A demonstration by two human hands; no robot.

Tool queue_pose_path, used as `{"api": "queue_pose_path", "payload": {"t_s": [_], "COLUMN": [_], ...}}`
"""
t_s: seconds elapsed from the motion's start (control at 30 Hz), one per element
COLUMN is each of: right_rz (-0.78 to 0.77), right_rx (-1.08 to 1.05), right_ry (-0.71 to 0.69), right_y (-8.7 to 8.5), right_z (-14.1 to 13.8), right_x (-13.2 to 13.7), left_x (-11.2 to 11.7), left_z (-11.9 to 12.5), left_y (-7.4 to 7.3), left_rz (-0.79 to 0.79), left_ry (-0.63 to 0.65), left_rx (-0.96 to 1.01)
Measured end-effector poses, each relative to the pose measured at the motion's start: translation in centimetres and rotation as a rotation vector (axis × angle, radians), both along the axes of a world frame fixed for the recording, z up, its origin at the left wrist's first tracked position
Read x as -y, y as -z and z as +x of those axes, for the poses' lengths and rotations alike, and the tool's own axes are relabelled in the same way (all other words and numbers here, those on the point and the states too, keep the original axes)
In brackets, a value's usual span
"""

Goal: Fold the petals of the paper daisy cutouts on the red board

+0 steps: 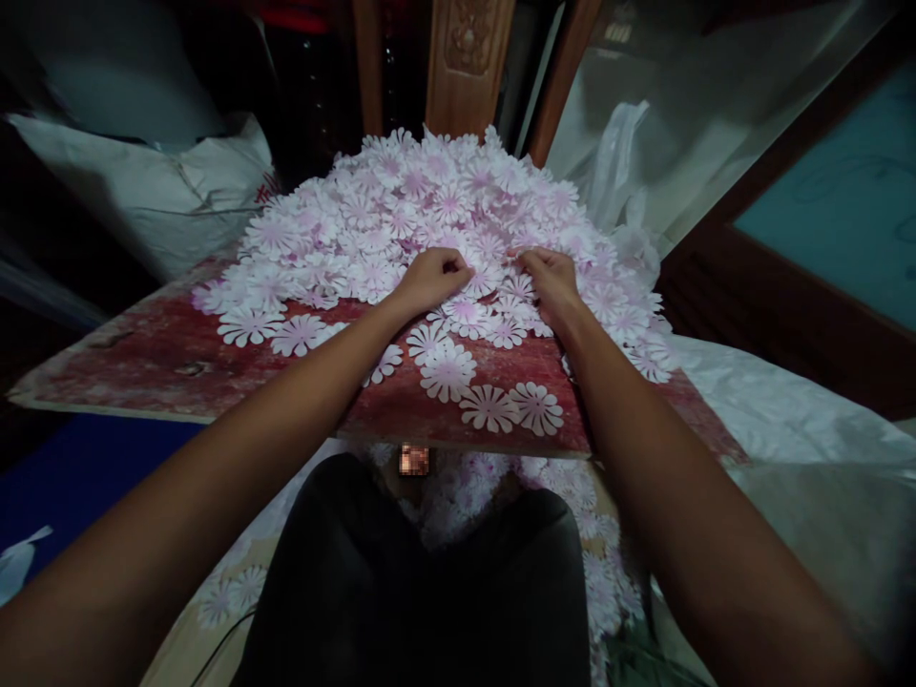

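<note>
A large heap of white artificial flower petal pieces (401,215) with pink centres covers the back of a worn red board (150,363). At the front of the heap, my left hand (435,277) is closed, its thumb and finger pinching the edge of one flower piece (482,278). To its right, my right hand (552,284) is closed too, fingertips together among the petals; what they hold is hidden. Below my hands, several loose flower pieces (447,371) lie flat, two of them (538,408) close to the board's front edge.
More flower pieces (465,496) are piled below the board, around my dark-trousered knees (333,515). A white sack (164,191) stands at the back left. Clear plastic (619,153) and white sheeting (744,391) lie at the right. Carved wood (470,57) rises behind the heap.
</note>
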State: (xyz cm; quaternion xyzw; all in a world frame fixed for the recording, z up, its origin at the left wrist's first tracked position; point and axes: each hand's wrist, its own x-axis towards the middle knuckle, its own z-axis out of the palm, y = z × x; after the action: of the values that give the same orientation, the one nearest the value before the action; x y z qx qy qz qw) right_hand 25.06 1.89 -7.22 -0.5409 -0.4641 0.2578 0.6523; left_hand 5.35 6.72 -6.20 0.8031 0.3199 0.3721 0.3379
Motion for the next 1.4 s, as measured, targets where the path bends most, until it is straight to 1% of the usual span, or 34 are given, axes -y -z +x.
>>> {"api": "queue_pose_path", "payload": {"t_s": [0.17,0.4,0.57,0.8,1.07,1.4], "right_rz": [-0.009,-0.023,-0.027,0.035,0.001,-0.004], "right_rx": [0.005,0.003,0.004,0.045,0.054,0.028], "right_ry": [-0.032,-0.014,-0.041,-0.032,-0.049,-0.059], "right_y": [0.18,0.30,0.16,-0.01,-0.28,-0.42], "right_z": [0.31,0.51,0.36,0.26,0.20,0.06], "right_x": [-0.11,-0.13,-0.02,0.15,0.30,0.50], "left_x": [0.06,-0.13,-0.10,0.21,0.26,0.24], "left_z": [0.00,-0.11,-0.07,-0.16,-0.11,-0.15], "left_y": [-0.05,0.17,0.15,-0.13,-0.18,-0.07], "left_rz": [0.001,0.010,0.007,-0.006,-0.013,0.002], "left_ry": [-0.004,-0.004,-0.007,-0.003,-0.005,0.005], "left_rx": [-0.007,-0.002,-0.011,-0.019,-0.007,-0.012]}}
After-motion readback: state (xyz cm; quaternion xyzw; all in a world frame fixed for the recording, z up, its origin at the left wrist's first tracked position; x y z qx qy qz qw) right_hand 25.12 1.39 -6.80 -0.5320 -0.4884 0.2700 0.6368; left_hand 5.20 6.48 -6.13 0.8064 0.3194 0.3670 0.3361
